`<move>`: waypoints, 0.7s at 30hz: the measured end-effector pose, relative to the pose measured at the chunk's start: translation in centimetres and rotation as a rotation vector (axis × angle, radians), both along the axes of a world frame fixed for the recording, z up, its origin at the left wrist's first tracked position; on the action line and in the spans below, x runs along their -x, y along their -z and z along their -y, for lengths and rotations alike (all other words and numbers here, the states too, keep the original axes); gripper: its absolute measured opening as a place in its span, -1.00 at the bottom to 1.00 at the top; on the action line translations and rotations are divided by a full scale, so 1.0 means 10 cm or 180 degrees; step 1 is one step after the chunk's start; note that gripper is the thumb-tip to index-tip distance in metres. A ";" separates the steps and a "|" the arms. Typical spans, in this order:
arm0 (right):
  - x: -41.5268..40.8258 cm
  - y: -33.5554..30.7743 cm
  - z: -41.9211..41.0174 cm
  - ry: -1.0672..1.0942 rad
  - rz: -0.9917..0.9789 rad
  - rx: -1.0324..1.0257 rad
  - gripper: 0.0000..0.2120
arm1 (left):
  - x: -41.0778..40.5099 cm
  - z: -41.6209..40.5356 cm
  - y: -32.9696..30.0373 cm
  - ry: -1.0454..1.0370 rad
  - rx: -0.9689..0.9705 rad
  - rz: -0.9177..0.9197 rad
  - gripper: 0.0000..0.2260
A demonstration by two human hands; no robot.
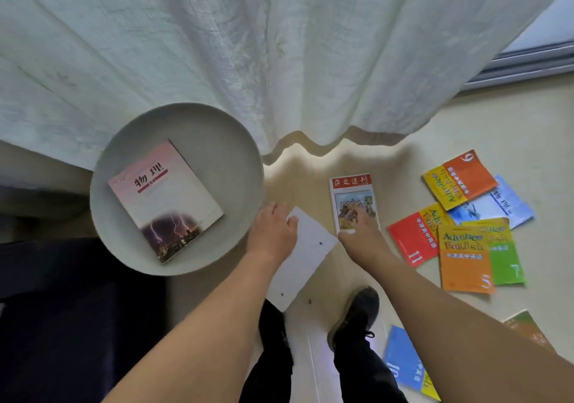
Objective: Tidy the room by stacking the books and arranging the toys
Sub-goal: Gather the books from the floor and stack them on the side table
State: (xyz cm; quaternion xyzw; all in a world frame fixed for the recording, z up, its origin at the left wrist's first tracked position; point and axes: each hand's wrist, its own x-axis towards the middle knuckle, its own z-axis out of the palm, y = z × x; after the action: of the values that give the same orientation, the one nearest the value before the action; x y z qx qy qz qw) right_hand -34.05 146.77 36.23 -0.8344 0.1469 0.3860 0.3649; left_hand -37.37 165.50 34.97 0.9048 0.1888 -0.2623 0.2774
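A pink physics book lies on the round grey table. My left hand grips the far edge of a white book that hangs face down above the floor. My right hand reaches down onto a white book with a red title band lying on the floor, fingers curled at its near edge. Right of it several bright books lie scattered: an orange one, a red one, an orange-and-green pair and a pale blue one.
A white curtain hangs down to the floor behind the table. A dark sofa or cushion fills the lower left. My two dark shoes stand on the floor below my hands. A blue book lies at the lower right.
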 end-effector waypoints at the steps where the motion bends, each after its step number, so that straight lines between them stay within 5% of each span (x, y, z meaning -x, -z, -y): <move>1: 0.00 0.11 0.21 0.0051 -0.0049 -0.0037 -0.31 | -0.02 0.19 0.03 0.0083 -0.0003 -0.0067 -0.56; 9: -0.26 0.03 1.55 0.0594 -0.0234 0.0137 -0.53 | -0.41 1.44 0.07 0.0542 -0.0096 -0.0454 -0.58; 21: -0.86 0.25 3.07 0.1759 -0.0364 0.0095 -0.46 | -1.38 3.02 0.31 0.0903 0.0287 -0.0618 -0.57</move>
State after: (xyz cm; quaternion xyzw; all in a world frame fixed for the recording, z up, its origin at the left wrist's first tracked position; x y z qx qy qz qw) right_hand -25.44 116.06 33.71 -0.7449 0.3949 0.3161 0.4350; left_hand -23.53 135.26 31.86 0.8794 0.0732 -0.3932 0.2583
